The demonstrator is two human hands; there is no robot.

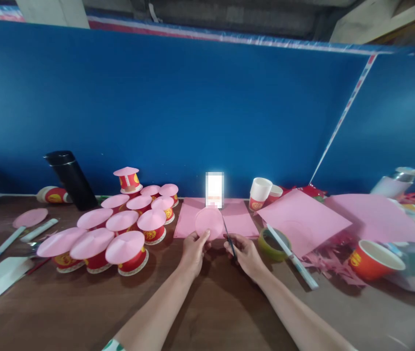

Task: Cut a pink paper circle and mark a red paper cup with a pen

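Observation:
My left hand (195,252) pinches the lower edge of a round pink paper disc (208,222), thumb on top. Just right of the disc, my right hand (243,256) is closed round a pair of scissors (229,240), whose dark blades point up and away. Whether the blades are apart I cannot tell. Behind the disc lies a stack of pink paper (187,217) on the brown table. To the left stand several red paper cups (131,263), upside down, each topped with a shallow pink paper cone (125,247).
A black flask (71,180) leans at the back left. A blurred bright upright rectangle (214,190) stands behind the paper. On the right are white cups (260,190), a tape roll (273,243), a knife-like strip (295,261), pink sheets (304,219), paper scraps and a red cup (375,261).

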